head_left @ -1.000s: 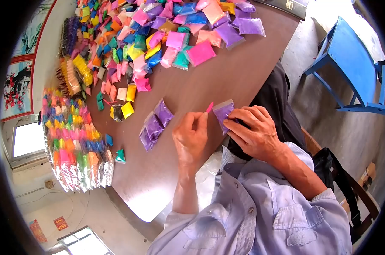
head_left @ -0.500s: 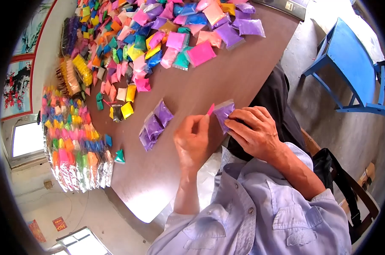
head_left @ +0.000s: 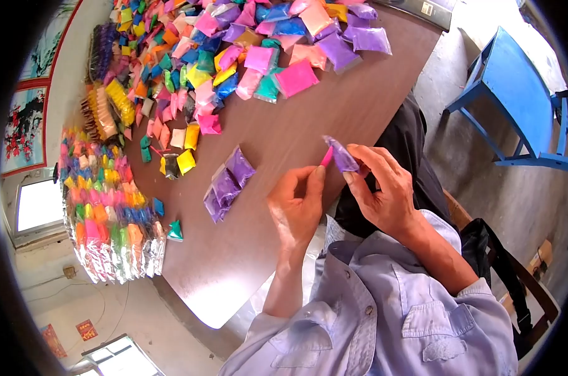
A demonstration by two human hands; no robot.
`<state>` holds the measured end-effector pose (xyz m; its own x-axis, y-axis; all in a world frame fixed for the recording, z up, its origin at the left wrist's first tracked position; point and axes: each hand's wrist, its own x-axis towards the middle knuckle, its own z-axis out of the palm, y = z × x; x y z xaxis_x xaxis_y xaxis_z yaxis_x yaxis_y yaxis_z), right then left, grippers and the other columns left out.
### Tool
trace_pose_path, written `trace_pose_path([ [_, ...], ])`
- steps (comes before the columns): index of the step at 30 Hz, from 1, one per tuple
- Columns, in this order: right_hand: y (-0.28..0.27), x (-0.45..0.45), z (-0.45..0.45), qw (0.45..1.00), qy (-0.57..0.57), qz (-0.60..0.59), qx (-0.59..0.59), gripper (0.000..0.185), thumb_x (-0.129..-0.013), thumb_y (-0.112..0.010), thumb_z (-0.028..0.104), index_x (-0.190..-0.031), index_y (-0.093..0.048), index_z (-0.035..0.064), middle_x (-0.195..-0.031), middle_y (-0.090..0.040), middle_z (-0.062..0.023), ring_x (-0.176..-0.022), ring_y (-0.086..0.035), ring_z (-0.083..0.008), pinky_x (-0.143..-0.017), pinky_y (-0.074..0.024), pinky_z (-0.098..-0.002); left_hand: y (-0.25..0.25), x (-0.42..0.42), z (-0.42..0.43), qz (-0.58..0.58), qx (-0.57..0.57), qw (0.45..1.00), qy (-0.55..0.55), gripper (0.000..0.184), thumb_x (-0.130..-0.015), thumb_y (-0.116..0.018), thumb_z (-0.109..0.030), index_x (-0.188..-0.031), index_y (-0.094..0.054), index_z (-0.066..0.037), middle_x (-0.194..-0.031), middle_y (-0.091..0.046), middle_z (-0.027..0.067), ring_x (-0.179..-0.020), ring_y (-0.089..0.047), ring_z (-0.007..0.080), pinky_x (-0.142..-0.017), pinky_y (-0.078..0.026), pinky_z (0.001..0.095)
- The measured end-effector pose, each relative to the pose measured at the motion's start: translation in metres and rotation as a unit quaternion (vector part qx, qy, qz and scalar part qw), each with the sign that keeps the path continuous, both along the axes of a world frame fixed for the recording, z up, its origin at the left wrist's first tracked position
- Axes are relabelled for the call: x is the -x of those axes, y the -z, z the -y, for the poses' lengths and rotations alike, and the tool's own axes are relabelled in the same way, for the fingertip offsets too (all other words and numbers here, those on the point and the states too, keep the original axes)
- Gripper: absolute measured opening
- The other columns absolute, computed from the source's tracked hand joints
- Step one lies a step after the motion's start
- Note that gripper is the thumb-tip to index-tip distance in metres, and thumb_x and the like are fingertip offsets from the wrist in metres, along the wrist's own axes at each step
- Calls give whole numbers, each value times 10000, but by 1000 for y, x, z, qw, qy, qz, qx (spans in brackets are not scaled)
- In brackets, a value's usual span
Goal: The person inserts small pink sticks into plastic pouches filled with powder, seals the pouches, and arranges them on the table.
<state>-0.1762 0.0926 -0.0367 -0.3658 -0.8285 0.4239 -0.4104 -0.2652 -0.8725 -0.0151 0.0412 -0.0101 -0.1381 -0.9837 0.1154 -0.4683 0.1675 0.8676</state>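
Note:
My left hand (head_left: 298, 199) pinches a small pink pointed strip (head_left: 327, 156) between thumb and fingers. Close to it, my right hand (head_left: 384, 191) grips a small purple packet (head_left: 342, 155) by its lower end, and the packet is turned nearly edge-on. The strip's tip is at the packet's side; whether they touch I cannot tell. On the brown table (head_left: 284, 131), left of my hands, lies a group of clear bags with purple filling (head_left: 229, 183).
A large heap of coloured packets (head_left: 234, 56) covers the table's far side. Rows of bagged packets (head_left: 111, 213) lie along the left edge, with a green packet (head_left: 175, 230) beside them. A blue wooden stool (head_left: 515, 88) stands on the floor at right.
Both hands have shifted; my left hand has moved right and the pink strip is now against or beside the packet. The purple packet has turned from showing its face to nearly edge-on.

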Motion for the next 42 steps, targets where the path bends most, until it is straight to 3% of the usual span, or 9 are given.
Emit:
trace_pose_path([
  [8,7,6,-4,991,53,89,-81,217,-859,-804,53,-1052,-730,-15,-900,-680,-120,-690,-679,-180,-604,-546,-285,4,22,4,29,30,995,87,151,-954,-801,-137,-960,-753,7,-786,-716,82,-702,-639,116,-635,-513,286],
  [11,12,7,-2,986,54,120,-104,209,-865,-797,57,-1047,-725,-17,-887,-681,-110,-695,-681,-181,-599,-545,-289,3,24,5,75,94,985,122,121,-962,-786,-117,-965,-740,-5,-810,-715,124,-667,-684,203,-605,-528,329],
  [22,20,8,0,966,53,219,-126,204,-891,-784,62,-1037,-683,-39,-867,-726,-127,-706,-710,-143,-644,-579,-282,-10,22,29,143,27,986,83,97,-944,-774,-100,-920,-717,-26,-793,-699,129,-678,-671,280,-615,-511,383],
  [25,26,5,1,964,57,231,-122,212,-889,-787,55,-1034,-668,-45,-860,-725,-123,-719,-715,-138,-651,-584,-285,-18,33,21,137,75,978,137,89,-944,-771,-104,-914,-723,-36,-798,-700,118,-684,-677,285,-609,-510,391],
  [32,21,10,1,961,47,228,-148,208,-883,-795,60,-1014,-661,-32,-856,-724,-121,-717,-713,-142,-656,-587,-287,-15,45,49,165,23,969,184,141,-953,-739,-133,-878,-698,-20,-816,-701,155,-713,-681,352,-616,-499,428],
  [33,23,9,2,961,47,229,-146,208,-883,-795,60,-1014,-661,-32,-856,-724,-121,-717,-713,-142,-656,-587,-287,-16,47,52,166,25,969,184,141,-953,-739,-133,-878,-698,-20,-816,-701,155,-713,-681,352,-616,-499,428],
  [35,28,8,2,965,55,225,-125,213,-882,-799,64,-1016,-660,-26,-855,-721,-119,-709,-704,-139,-650,-584,-288,-16,48,55,176,39,968,174,132,-944,-767,-109,-907,-722,9,-735,-675,127,-630,-617,184,-583,-471,342],
  [38,24,8,2,963,58,230,-127,221,-882,-800,63,-1028,-658,-24,-851,-718,-116,-706,-700,-137,-643,-581,-287,-9,42,59,141,12,977,157,144,-949,-768,-113,-898,-725,14,-715,-669,103,-628,-605,152,-580,-465,333],
  [42,24,8,2,962,54,232,-131,225,-883,-800,60,-1034,-655,-23,-856,-715,-114,-705,-700,-135,-637,-578,-284,-24,34,38,165,59,972,157,118,-936,-765,-104,-884,-710,-14,-777,-704,139,-669,-683,270,-617,-514,388],
])
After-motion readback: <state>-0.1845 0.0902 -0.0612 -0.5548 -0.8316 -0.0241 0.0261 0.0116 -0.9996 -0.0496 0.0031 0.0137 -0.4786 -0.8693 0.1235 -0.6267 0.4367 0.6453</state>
